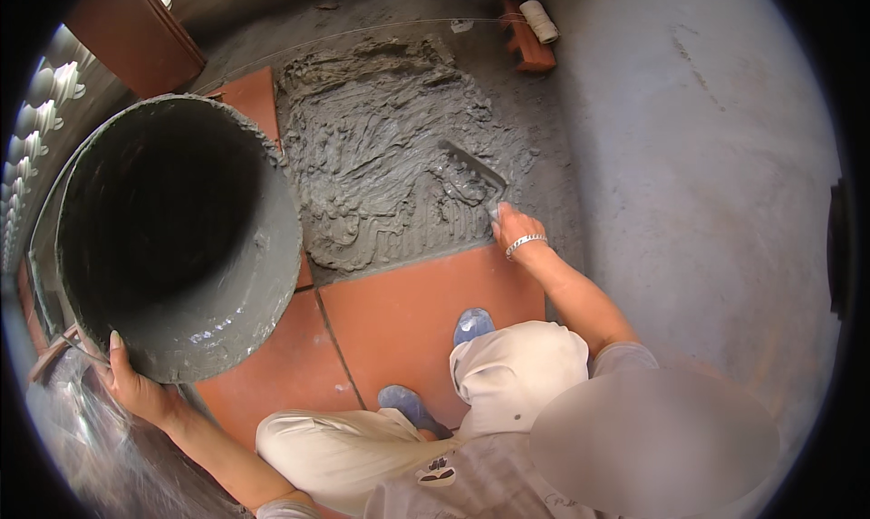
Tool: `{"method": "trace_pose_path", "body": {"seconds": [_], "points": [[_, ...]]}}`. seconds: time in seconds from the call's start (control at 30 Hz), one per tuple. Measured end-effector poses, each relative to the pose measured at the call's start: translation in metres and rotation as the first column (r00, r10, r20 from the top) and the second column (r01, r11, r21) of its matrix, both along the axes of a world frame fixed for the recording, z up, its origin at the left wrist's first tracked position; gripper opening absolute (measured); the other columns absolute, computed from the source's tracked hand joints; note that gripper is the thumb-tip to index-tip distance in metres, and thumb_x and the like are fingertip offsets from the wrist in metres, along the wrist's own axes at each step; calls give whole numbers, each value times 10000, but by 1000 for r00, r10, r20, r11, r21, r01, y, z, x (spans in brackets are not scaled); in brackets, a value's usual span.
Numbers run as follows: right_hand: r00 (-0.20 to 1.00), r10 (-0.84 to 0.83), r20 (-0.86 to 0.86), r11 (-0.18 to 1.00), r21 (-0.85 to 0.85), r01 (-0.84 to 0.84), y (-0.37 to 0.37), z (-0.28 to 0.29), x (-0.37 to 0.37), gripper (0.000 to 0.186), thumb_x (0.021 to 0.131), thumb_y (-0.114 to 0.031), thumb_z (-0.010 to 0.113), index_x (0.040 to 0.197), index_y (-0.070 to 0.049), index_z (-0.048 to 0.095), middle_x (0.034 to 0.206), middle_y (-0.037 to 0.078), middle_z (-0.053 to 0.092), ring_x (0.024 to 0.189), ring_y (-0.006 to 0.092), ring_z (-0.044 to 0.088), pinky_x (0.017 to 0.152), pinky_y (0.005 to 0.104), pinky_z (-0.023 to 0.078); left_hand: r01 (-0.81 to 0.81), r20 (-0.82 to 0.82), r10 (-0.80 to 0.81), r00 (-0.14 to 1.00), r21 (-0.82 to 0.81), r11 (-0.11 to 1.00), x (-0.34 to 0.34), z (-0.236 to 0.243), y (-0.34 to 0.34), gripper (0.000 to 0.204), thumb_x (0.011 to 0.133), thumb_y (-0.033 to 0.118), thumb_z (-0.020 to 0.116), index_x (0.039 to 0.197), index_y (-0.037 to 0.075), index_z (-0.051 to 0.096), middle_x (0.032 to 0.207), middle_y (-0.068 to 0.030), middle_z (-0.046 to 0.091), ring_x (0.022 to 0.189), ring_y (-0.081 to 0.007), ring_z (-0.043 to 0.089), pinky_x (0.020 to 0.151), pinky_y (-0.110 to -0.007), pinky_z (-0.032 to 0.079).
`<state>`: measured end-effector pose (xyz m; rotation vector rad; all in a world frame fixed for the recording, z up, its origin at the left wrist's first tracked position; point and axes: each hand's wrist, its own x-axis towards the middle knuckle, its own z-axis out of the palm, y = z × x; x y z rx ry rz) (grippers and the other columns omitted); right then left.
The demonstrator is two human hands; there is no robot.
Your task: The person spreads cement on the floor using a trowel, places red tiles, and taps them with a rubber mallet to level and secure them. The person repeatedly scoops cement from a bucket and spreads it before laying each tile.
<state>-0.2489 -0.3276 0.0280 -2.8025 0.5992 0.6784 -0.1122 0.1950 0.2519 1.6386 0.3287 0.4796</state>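
Observation:
My left hand (134, 383) grips the lower-left rim of a large mortar-smeared bucket (231, 320), which is tipped toward me with a dark interior. My right hand (515, 229) is closed on the handle of a trowel (476, 170), whose blade lies in a rough patch of wet grey mortar (362, 129). Faint ridges show in the mortar near the blade. Terracotta tiles (426, 292) border the mortar on my side, and another tile (249, 97) shows behind the bucket.
A thin string runs across the back to a white spool (538, 20) on a red brick (527, 52). Red tiles (127, 34) lean at back left. A grey plastered surface (689, 202) rises along the right. Crumpled plastic sheeting (77, 419) lies at left. My shoes rest on the tiles.

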Motion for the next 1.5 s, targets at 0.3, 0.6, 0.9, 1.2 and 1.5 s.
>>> {"method": "trace_pose_path", "body": {"seconds": [0.3, 0.6, 0.9, 1.2, 1.5], "points": [[949, 313, 28, 942, 122, -314, 28, 7, 5, 253, 948, -299, 541, 1066, -77, 516, 996, 184, 696, 843, 413, 689, 694, 517, 548, 43, 10, -43, 999, -35, 998, -1, 4, -7, 536, 927, 45, 553, 1447, -23, 442, 1306, -143, 603, 1134, -225, 619, 970, -337, 497], [777, 618, -120, 780, 216, -587, 74, 9, 30, 197, 926, -114, 484, 1090, -10, 523, 987, 235, 680, 828, 385, 716, 665, 494, 579, 5, 33, -3, 999, -61, 998, 0, 6, -14, 537, 921, 43, 528, 1442, -46, 428, 1321, -157, 587, 1154, -240, 605, 967, -355, 504], [829, 559, 11, 818, 155, -553, 116, 0, 57, 194, 924, -99, 498, 1095, -8, 520, 1003, 219, 682, 823, 370, 720, 636, 468, 579, -18, 48, 17, 999, 3, 1000, 0, 7, -18, 561, 916, 35, 522, 1462, -33, 406, 1332, -169, 578, 1157, -245, 606, 976, -356, 499], [778, 606, -169, 767, 384, -514, 135, 27, 33, 238, 934, -146, 516, 1108, 12, 555, 1069, 233, 689, 929, 386, 705, 746, 485, 566, -14, 43, 14, 999, -1, 1000, 0, 6, -16, 544, 920, 19, 507, 1455, -28, 422, 1338, -166, 577, 1168, -247, 600, 993, -359, 491], [922, 68, -381, 915, 392, 95, 60, 43, -26, 360, 969, -271, 536, 1163, 32, 553, 1050, 296, 676, 1002, 458, 649, 892, 528, 505, -50, 15, 50, 999, -14, 999, -4, 4, -2, 515, 931, 47, 523, 1436, -31, 454, 1351, -139, 571, 1182, -235, 584, 1002, -346, 477]]}}
